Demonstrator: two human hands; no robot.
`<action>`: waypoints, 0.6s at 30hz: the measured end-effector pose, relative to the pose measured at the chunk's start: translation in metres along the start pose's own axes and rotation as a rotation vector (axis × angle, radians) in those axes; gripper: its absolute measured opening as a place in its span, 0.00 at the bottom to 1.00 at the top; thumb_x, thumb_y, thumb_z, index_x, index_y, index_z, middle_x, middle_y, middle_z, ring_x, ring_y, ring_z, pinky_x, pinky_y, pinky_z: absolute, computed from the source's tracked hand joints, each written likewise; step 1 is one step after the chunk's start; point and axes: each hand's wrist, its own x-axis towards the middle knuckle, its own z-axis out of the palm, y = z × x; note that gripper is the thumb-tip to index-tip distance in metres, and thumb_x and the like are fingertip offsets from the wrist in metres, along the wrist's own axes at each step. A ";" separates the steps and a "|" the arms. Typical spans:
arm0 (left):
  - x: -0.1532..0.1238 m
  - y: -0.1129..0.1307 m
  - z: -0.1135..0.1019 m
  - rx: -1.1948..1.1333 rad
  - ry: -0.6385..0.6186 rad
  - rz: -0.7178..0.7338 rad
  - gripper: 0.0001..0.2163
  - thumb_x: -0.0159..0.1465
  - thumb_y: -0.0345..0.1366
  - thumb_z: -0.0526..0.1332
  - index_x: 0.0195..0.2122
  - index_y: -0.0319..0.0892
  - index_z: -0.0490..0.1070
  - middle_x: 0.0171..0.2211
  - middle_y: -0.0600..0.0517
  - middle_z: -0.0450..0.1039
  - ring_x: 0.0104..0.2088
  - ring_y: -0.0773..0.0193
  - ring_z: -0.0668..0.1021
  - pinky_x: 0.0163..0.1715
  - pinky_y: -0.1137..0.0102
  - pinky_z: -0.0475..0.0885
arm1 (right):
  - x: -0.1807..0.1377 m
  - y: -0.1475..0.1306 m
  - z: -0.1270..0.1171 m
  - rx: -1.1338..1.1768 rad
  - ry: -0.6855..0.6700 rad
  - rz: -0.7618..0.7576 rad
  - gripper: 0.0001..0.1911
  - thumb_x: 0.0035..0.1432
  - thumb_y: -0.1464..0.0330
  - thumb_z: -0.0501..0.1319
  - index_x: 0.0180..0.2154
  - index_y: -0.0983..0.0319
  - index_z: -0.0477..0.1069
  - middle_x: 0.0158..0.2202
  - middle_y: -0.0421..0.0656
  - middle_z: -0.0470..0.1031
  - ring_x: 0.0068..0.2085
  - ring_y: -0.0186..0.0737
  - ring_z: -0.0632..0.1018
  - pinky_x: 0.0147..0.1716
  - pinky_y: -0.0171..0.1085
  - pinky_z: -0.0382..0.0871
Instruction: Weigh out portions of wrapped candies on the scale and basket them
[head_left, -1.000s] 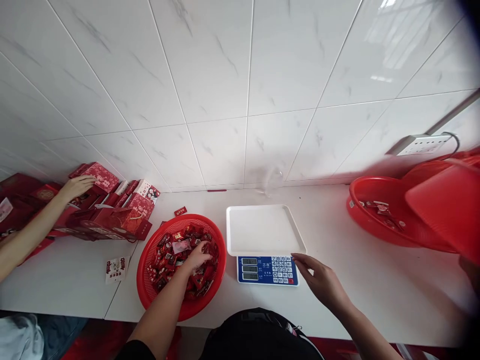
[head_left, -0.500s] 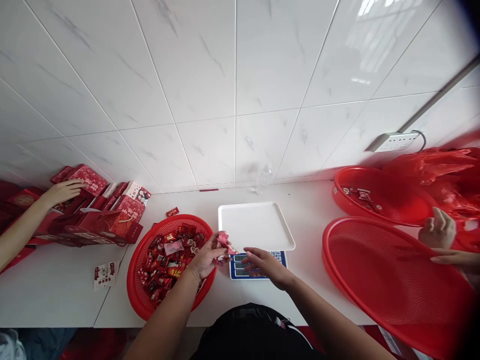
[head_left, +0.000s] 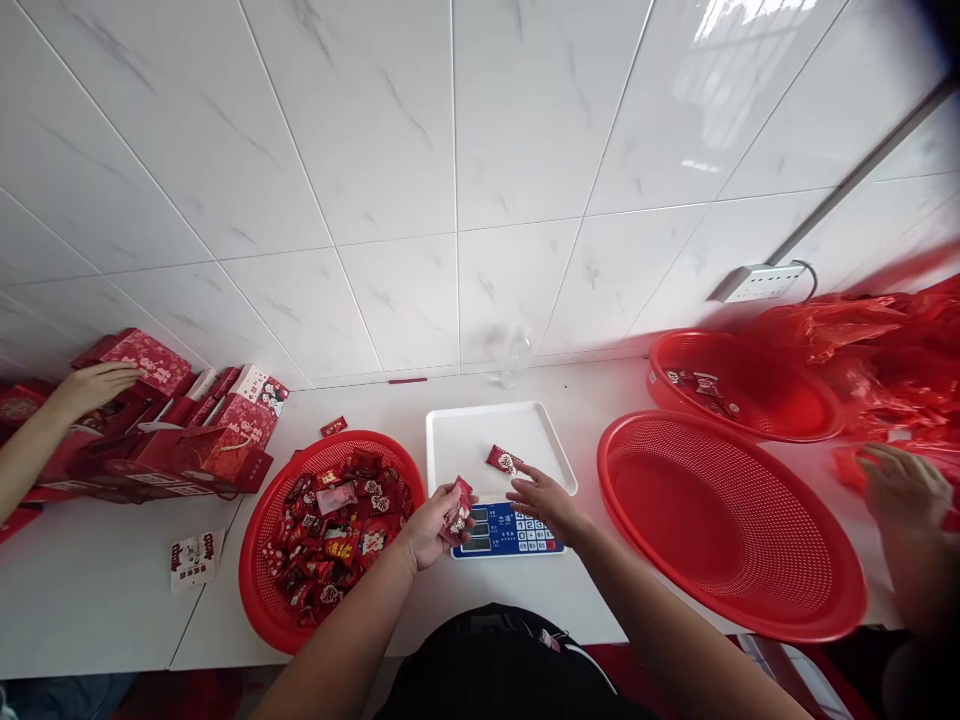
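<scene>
My left hand (head_left: 436,528) is closed on red wrapped candies (head_left: 459,508), held over the left front edge of a kitchen scale with blue keypad (head_left: 517,532). One red candy (head_left: 504,460) lies on the scale's white tray (head_left: 469,425). Just beside that candy, my right hand (head_left: 546,506) has its fingers stretched out and apart, with nothing in them; its fingertips are close to the candy, and I cannot tell whether they touch. To the left stands a red basket (head_left: 259,600) filled with wrapped candies (head_left: 337,530).
A large red basket (head_left: 675,530) stands at right, a second basket (head_left: 750,425) with a few packets behind it. Red plastic bags (head_left: 885,350) lie beyond. Co-workers' hands show at left (head_left: 101,385) over red gift boxes (head_left: 202,440) and at right (head_left: 904,490). A clear cup (head_left: 517,355) stands by the wall.
A candy now lies on the scale tray, which was bare before. The front right basket has settled flatter on the table, and the co-worker's hands have come off it.
</scene>
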 end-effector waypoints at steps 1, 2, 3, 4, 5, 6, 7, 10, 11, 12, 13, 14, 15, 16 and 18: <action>-0.001 -0.003 0.001 0.040 -0.009 -0.025 0.18 0.53 0.47 0.63 0.39 0.45 0.62 0.40 0.52 0.71 0.24 0.72 0.74 0.19 0.77 0.66 | -0.002 0.000 0.003 -0.064 -0.055 0.004 0.26 0.46 0.62 0.66 0.48 0.58 0.66 0.42 0.45 0.73 0.39 0.40 0.77 0.38 0.39 0.72; -0.003 -0.006 0.002 0.088 -0.027 -0.053 0.18 0.52 0.47 0.63 0.39 0.45 0.62 0.38 0.52 0.72 0.22 0.73 0.73 0.17 0.77 0.64 | -0.005 0.001 0.007 -0.124 -0.128 -0.003 0.25 0.47 0.61 0.65 0.48 0.59 0.66 0.42 0.46 0.73 0.39 0.40 0.77 0.38 0.39 0.71; -0.004 -0.009 0.003 0.138 -0.049 -0.079 0.18 0.52 0.47 0.63 0.38 0.44 0.62 0.36 0.53 0.72 0.21 0.73 0.73 0.17 0.78 0.62 | -0.009 0.002 0.012 -0.177 -0.216 -0.020 0.23 0.48 0.61 0.64 0.47 0.60 0.67 0.41 0.45 0.74 0.38 0.39 0.77 0.37 0.39 0.71; -0.006 -0.012 0.005 0.181 -0.070 -0.100 0.18 0.52 0.47 0.63 0.38 0.44 0.62 0.34 0.53 0.73 0.21 0.73 0.73 0.16 0.78 0.62 | -0.012 0.003 0.017 -0.223 -0.301 -0.042 0.20 0.49 0.60 0.63 0.44 0.61 0.69 0.38 0.45 0.75 0.37 0.38 0.76 0.36 0.38 0.71; -0.007 -0.015 0.006 0.214 -0.084 -0.113 0.17 0.52 0.47 0.63 0.38 0.44 0.61 0.32 0.53 0.73 0.20 0.72 0.73 0.16 0.78 0.61 | -0.014 0.005 0.021 -0.264 -0.365 -0.062 0.17 0.49 0.60 0.62 0.40 0.62 0.71 0.34 0.43 0.76 0.34 0.37 0.76 0.35 0.38 0.70; -0.009 -0.017 0.007 0.239 -0.089 -0.123 0.17 0.52 0.47 0.62 0.37 0.43 0.61 0.31 0.53 0.73 0.20 0.72 0.72 0.16 0.78 0.60 | -0.017 0.006 0.025 -0.301 -0.400 -0.076 0.15 0.49 0.60 0.62 0.36 0.63 0.72 0.30 0.42 0.76 0.31 0.36 0.76 0.34 0.37 0.70; -0.011 -0.018 0.007 0.256 -0.083 -0.131 0.17 0.53 0.47 0.62 0.36 0.43 0.60 0.30 0.52 0.73 0.19 0.72 0.72 0.16 0.78 0.60 | -0.018 0.008 0.029 -0.336 -0.410 -0.083 0.13 0.49 0.60 0.62 0.32 0.64 0.72 0.27 0.40 0.75 0.29 0.35 0.75 0.32 0.37 0.69; -0.018 -0.021 0.007 0.281 -0.050 -0.150 0.16 0.53 0.47 0.61 0.35 0.43 0.58 0.30 0.51 0.74 0.19 0.72 0.72 0.17 0.78 0.59 | -0.021 0.012 0.033 -0.392 -0.400 -0.061 0.12 0.49 0.61 0.61 0.26 0.64 0.69 0.23 0.39 0.74 0.26 0.33 0.73 0.30 0.35 0.67; -0.021 -0.022 0.006 0.285 -0.045 -0.150 0.17 0.53 0.47 0.61 0.35 0.44 0.58 0.30 0.51 0.74 0.19 0.72 0.71 0.17 0.78 0.59 | -0.021 0.014 0.033 -0.397 -0.400 -0.046 0.12 0.49 0.60 0.61 0.25 0.63 0.69 0.22 0.39 0.74 0.25 0.33 0.73 0.29 0.34 0.67; -0.025 -0.023 0.005 0.290 -0.042 -0.148 0.17 0.53 0.47 0.61 0.36 0.44 0.58 0.29 0.51 0.74 0.19 0.73 0.71 0.16 0.78 0.58 | -0.021 0.016 0.032 -0.398 -0.392 -0.035 0.12 0.48 0.60 0.61 0.25 0.63 0.68 0.22 0.39 0.73 0.25 0.32 0.73 0.28 0.34 0.66; -0.029 -0.023 0.003 0.297 -0.041 -0.140 0.17 0.53 0.47 0.61 0.36 0.43 0.58 0.29 0.51 0.74 0.18 0.73 0.70 0.16 0.78 0.57 | -0.020 0.018 0.031 -0.396 -0.373 -0.030 0.13 0.48 0.60 0.61 0.24 0.63 0.67 0.22 0.38 0.73 0.25 0.32 0.72 0.27 0.33 0.66; -0.034 -0.024 0.000 0.309 -0.037 -0.128 0.17 0.53 0.47 0.61 0.36 0.43 0.59 0.28 0.51 0.74 0.18 0.73 0.70 0.16 0.78 0.56 | -0.020 0.020 0.030 -0.389 -0.344 -0.027 0.13 0.47 0.59 0.62 0.24 0.63 0.67 0.21 0.37 0.72 0.25 0.32 0.72 0.26 0.33 0.66; -0.039 -0.024 -0.003 0.322 -0.024 -0.109 0.17 0.52 0.47 0.61 0.36 0.43 0.60 0.28 0.52 0.74 0.18 0.74 0.69 0.16 0.78 0.56 | -0.019 0.022 0.030 -0.376 -0.313 -0.022 0.14 0.47 0.58 0.62 0.24 0.63 0.66 0.21 0.37 0.71 0.24 0.31 0.71 0.26 0.33 0.65; -0.044 -0.024 -0.008 0.333 -0.004 -0.084 0.16 0.52 0.47 0.61 0.35 0.42 0.60 0.27 0.52 0.73 0.18 0.74 0.69 0.16 0.78 0.56 | -0.018 0.023 0.029 -0.355 -0.288 -0.013 0.14 0.47 0.58 0.62 0.25 0.63 0.66 0.21 0.36 0.70 0.24 0.31 0.71 0.25 0.33 0.66; -0.053 -0.024 -0.022 0.330 0.067 -0.009 0.15 0.53 0.47 0.60 0.33 0.42 0.61 0.28 0.53 0.72 0.19 0.75 0.69 0.17 0.78 0.57 | -0.016 0.022 0.031 -0.302 -0.253 0.012 0.14 0.47 0.58 0.62 0.26 0.62 0.66 0.22 0.36 0.70 0.24 0.30 0.70 0.26 0.32 0.66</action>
